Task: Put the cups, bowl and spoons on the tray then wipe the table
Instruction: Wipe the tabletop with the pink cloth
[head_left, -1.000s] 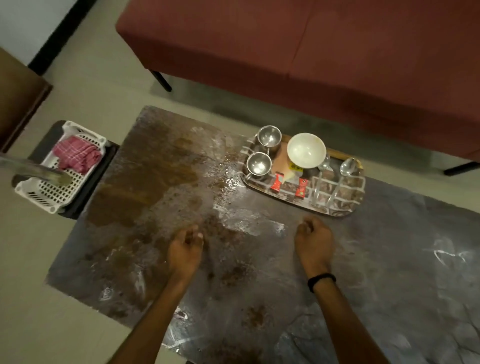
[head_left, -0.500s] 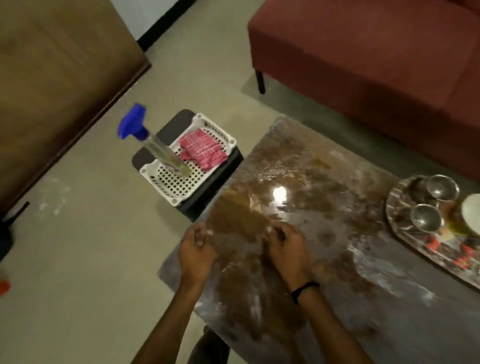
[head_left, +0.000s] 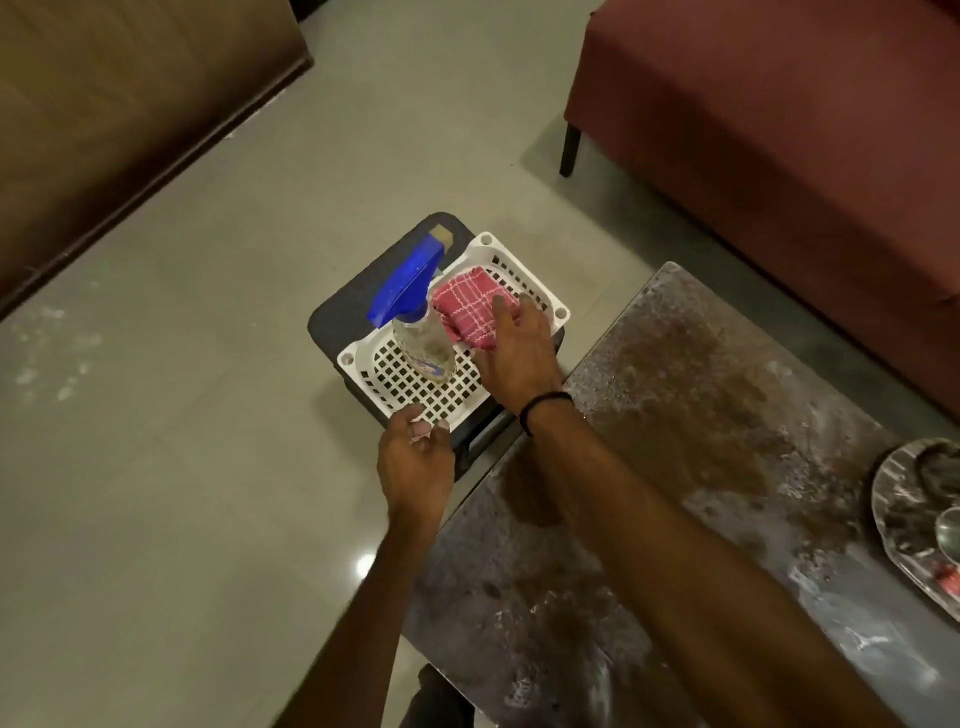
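A white plastic basket (head_left: 400, 384) sits on a dark stool (head_left: 353, 306) left of the stained dark table (head_left: 691, 415). Inside it lie a folded red checked cloth (head_left: 467, 304) and a clear spray bottle (head_left: 423, 343) with a blue trigger head. My right hand (head_left: 514, 353) reaches over the basket, fingers spread and resting on the cloth's near edge. My left hand (head_left: 415, 462) hovers at the basket's near rim, fingers loosely curled, holding nothing. The metal tray (head_left: 904, 499) shows only partly at the right edge, with a cup rim just visible; the bowl and spoons are out of frame.
A red sofa (head_left: 779, 130) stands behind the table on black legs. A brown wooden panel (head_left: 119, 114) fills the upper left. Pale tiled floor (head_left: 182, 467) surrounds the stool and the table's left end.
The view swung left from the tray to the basket. Both hands left the tabletop and moved over the basket; the right hand now touches the red cloth.
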